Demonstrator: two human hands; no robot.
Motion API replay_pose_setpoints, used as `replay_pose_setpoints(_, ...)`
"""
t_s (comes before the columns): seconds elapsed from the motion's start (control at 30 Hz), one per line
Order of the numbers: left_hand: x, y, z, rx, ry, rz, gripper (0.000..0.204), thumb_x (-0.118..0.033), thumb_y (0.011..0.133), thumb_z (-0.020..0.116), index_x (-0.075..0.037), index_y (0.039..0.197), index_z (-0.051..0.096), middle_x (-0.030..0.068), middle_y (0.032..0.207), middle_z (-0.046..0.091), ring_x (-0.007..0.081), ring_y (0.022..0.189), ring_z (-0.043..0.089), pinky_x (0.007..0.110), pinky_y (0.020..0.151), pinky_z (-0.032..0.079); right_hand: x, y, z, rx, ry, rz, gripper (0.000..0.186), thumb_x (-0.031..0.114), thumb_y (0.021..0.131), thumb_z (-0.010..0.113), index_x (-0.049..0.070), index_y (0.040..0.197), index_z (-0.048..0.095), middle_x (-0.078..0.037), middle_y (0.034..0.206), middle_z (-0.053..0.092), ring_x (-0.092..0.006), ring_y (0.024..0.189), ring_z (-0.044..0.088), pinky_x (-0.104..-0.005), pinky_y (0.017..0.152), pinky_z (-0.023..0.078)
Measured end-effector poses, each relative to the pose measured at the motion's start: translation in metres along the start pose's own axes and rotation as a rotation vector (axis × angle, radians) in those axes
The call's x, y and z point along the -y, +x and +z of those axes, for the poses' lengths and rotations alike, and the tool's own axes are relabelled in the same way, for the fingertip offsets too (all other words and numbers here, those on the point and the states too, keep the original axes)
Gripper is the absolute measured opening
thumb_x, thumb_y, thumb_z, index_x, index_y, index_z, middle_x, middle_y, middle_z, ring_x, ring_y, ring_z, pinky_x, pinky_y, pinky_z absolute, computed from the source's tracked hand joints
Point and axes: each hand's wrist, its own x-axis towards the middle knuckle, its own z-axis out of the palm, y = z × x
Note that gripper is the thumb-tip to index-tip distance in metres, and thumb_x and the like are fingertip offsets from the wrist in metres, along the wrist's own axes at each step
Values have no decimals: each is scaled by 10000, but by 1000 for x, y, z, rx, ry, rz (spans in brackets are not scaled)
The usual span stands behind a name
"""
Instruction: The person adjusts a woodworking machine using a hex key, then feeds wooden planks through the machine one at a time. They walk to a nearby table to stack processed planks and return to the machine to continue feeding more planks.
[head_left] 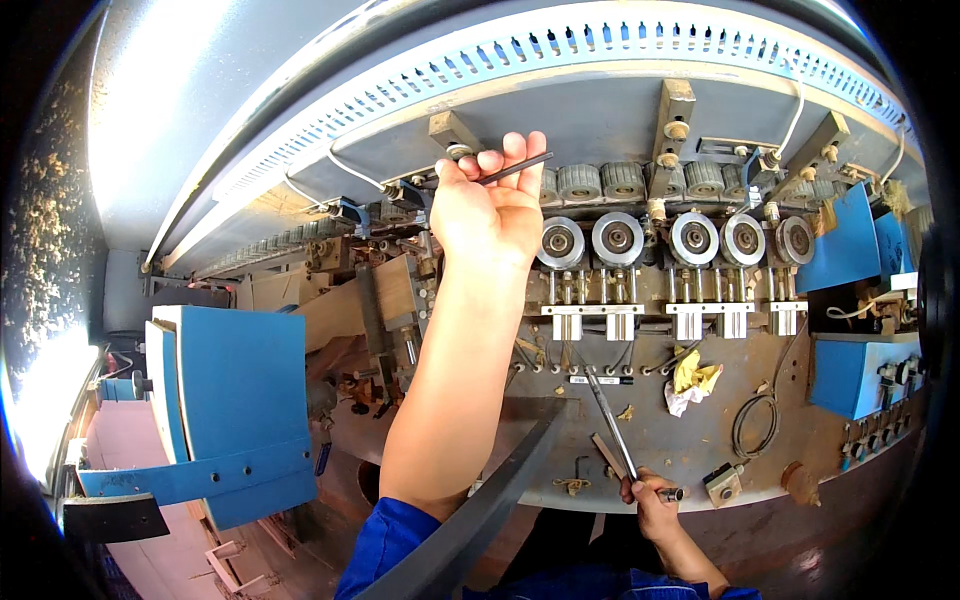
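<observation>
My left hand (490,215) is raised beside the machine's upper beam, palm showing. Its fingers are curled around a thin dark rod (530,163), perhaps a hex key, whose tip sticks out to the right. A bracket block (452,132) is just behind those fingertips. Lower right, at the table's near edge, my right hand (655,505) grips a long silver wrench-like bar (612,425) with a short cylindrical end. That bar slants up and left over the table, and a flat metal strip (606,456) lies alongside it.
Metal wheels (617,240) on threaded supports line the machine below grey ribbed rollers (622,181). On the table are a marker (600,380), crumpled yellow paper (695,376), a coiled cable (756,425) and a small control box (723,485). A dark bar (490,505) crosses the foreground; a blue cabinet (245,390) stands left.
</observation>
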Motion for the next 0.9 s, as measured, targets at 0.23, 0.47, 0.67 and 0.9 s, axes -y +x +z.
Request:
replay_pose_setpoints(0.23, -8, -5, 5, -19, 73, -25, 416, -306, 1135, 223, -55, 844, 382, 61, 725, 422, 239, 684, 491, 628, 1055, 502, -5, -3, -1, -12, 11, 29, 273, 137, 978, 600, -32, 768, 645, -145, 852, 652, -206, 746, 602, -338, 651, 495)
replay_pose_setpoints(0.47, -14, -4, -11, 156, 83, -64, 226, -47, 1032, 308, -23, 866, 459, 85, 796, 478, 264, 741, 538, 637, 1075, 488, 5, 3, 3, -12, -29, 1, 271, 167, 974, 636, 17, 750, 615, -183, 816, 637, -227, 712, 581, -351, 636, 467)
replay_pose_setpoints(0.67, -23, -3, 5, 79, 171, -137, 131, 12, 1016, 334, -3, 929, 430, 152, 871, 553, 365, 1006, 654, 646, 1137, 449, 7, 8, 3, -39, -1, 6, 254, 147, 963, 634, 20, 744, 613, -184, 812, 632, -230, 708, 577, -352, 636, 467)
replay_pose_setpoints(0.9, -8, -8, -10, 174, 18, -82, 103, -8, 973, 360, -3, 957, 462, 203, 969, 609, 408, 1088, 627, 670, 1170, 389, 2, 7, 1, -28, 29, 23, 240, 140, 959, 643, 28, 749, 612, -180, 821, 628, -238, 723, 578, -358, 645, 468)
